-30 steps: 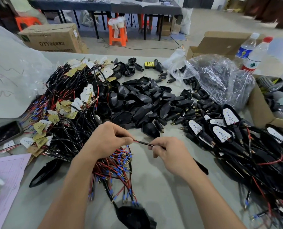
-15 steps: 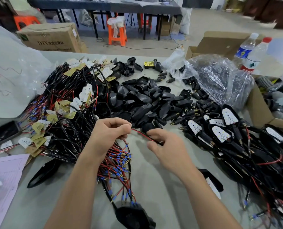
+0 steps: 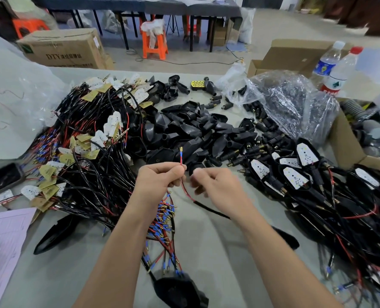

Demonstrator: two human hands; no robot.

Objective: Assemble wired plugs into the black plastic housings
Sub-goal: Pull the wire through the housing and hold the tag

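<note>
Trouble could come from the thin red wire (image 3: 185, 193). The left hand (image 3: 160, 180) pinches it just under its brass terminal (image 3: 181, 149), tip up. The right hand (image 3: 215, 187), blurred and curled just beside, may or may not grip it. Black housings (image 3: 195, 130) lie just beyond the knuckles. A slack pinch would likely drop the lead among the tangled harnesses (image 3: 91, 185) left of the wrist.

This is a small assembly workshop, plainly a production floor and not a home. A grey worktable (image 3: 206, 241) is heaped with bulk parts: a mound of black plastic housings (image 3: 191, 130), tangled wire harnesses (image 3: 91, 174) and a clear bag of plugs (image 3: 291, 103). Beyond it are a printed cardboard carton (image 3: 64, 50), bare concrete floor (image 3: 284, 25), another long table (image 3: 140, 3) and an orange plastic stool (image 3: 154, 43) (water bottles (image 3: 339, 74) stand at the table's edge).
</note>
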